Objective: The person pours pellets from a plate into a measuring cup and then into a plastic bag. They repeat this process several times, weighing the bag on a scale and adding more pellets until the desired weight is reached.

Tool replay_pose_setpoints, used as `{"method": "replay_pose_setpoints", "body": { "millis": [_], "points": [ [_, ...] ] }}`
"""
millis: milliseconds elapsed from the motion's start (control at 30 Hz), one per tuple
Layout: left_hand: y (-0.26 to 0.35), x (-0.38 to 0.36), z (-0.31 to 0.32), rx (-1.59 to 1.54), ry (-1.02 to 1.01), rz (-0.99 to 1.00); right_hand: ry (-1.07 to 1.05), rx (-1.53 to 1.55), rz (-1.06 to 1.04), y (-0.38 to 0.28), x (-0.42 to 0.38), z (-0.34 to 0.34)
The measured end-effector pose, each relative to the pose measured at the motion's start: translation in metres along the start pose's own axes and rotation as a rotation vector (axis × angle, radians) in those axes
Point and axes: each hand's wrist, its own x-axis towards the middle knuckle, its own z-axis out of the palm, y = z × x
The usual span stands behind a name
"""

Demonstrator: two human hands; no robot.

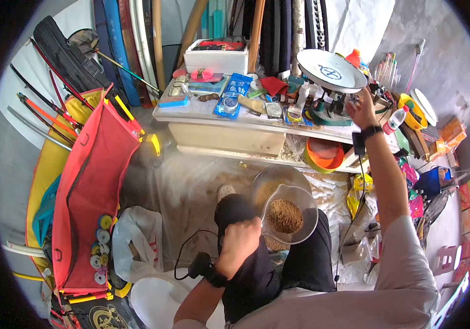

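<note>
My left hand (240, 238) grips the handle of a clear plastic jug (290, 215) with brown granules heaped inside, held above my knees. Below the jug lies a round metal bowl (279, 181) with more of the brown grain. My right hand (362, 107) reaches up and forward to the cluttered shelf, fingers at the base of a scale topped by a round white pan (331, 70). What the fingers hold, if anything, is hidden. Both wrists wear black bands.
A white shelf (235, 118) carries packets, bottles and a white box (216, 55). An orange bowl (323, 154) sits under its edge. A red and yellow bag (89, 186) with reels stands left, rods behind it. A white plastic bag (136, 236) lies on the floor.
</note>
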Motion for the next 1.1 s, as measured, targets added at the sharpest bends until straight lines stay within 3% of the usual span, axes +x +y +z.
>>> {"method": "replay_pose_setpoints", "body": {
  "millis": [67, 100, 133, 167, 200, 233, 300, 367, 433, 500, 567, 633, 667, 767, 833, 900, 967, 1000, 1033, 1067, 1100],
  "points": [
    [-0.004, 0.003, -0.002, -0.007, 0.003, -0.001, -0.191, -0.096, 0.05, 0.01, -0.073, -0.002],
    [-0.004, 0.003, -0.002, -0.029, 0.008, -0.013, -0.609, -0.07, 0.149, 0.019, -0.101, -0.02],
    [-0.004, 0.001, -0.003, -0.05, 0.011, -0.028, -0.465, -0.281, 0.103, 0.026, -0.163, -0.009],
    [-0.005, 0.0, -0.004, -0.05, 0.005, -0.03, -0.562, -0.418, -0.081, 0.035, -0.213, -0.014],
    [-0.006, -0.001, -0.007, -0.087, -0.01, -0.037, -0.621, -0.777, -0.107, 0.036, -0.256, -0.026],
    [-0.007, 0.0, -0.01, -0.122, -0.022, -0.042, -0.719, -0.814, 0.187, 0.037, -0.29, -0.037],
    [-0.003, -0.001, -0.018, -0.131, -0.07, -0.036, -0.807, -0.607, 0.533, 0.071, -0.346, -0.067],
    [0.005, 0.002, -0.029, -0.19, -0.05, -0.005, -0.816, -0.723, 0.675, 0.09, -0.388, -0.064],
    [0.017, 0.005, -0.041, -0.2, -0.074, 0.016, -0.803, -0.722, 0.689, 0.102, -0.411, -0.063],
    [0.032, 0.009, -0.048, -0.239, -0.012, 0.059, -0.564, -0.534, 0.599, 0.102, -0.419, -0.051],
    [0.047, 0.014, -0.053, -0.279, -0.018, 0.091, -0.437, -0.195, 0.675, 0.112, -0.406, -0.05],
    [0.063, 0.019, -0.052, -0.315, -0.026, 0.126, -0.324, -0.081, 0.605, 0.13, -0.394, -0.048],
    [0.072, 0.023, -0.05, -0.346, -0.012, 0.137, -0.326, 0.057, 0.498, 0.148, -0.383, -0.048],
    [0.089, 0.037, -0.047, -0.399, -0.051, 0.096, -0.242, 0.104, 0.46, 0.139, -0.351, -0.05],
    [0.093, 0.047, -0.04, -0.591, 0.082, 0.166, -0.277, -0.027, 0.277, 0.099, -0.338, -0.033],
    [0.089, 0.056, -0.04, -0.622, 0.044, 0.176, -0.374, 0.144, 0.277, 0.084, -0.298, -0.044],
    [0.068, 0.07, -0.038, -1.163, -0.315, 0.132, -0.309, 0.208, 0.37, 0.068, -0.269, -0.048],
    [0.055, 0.078, -0.027, -1.209, -0.347, 0.077, -0.351, 0.208, 0.406, 0.065, -0.255, -0.054],
    [0.044, 0.087, -0.014, -1.236, -0.383, -0.036, -0.307, 0.15, 0.416, 0.065, -0.247, -0.059],
    [0.032, 0.098, 0.013, -1.031, -0.283, -0.068, -0.32, 0.152, 0.446, 0.067, -0.237, -0.061],
    [0.026, 0.107, 0.02, -0.866, -0.323, -0.164, -0.332, 0.153, 0.478, 0.068, -0.229, -0.062]
  ]
}}
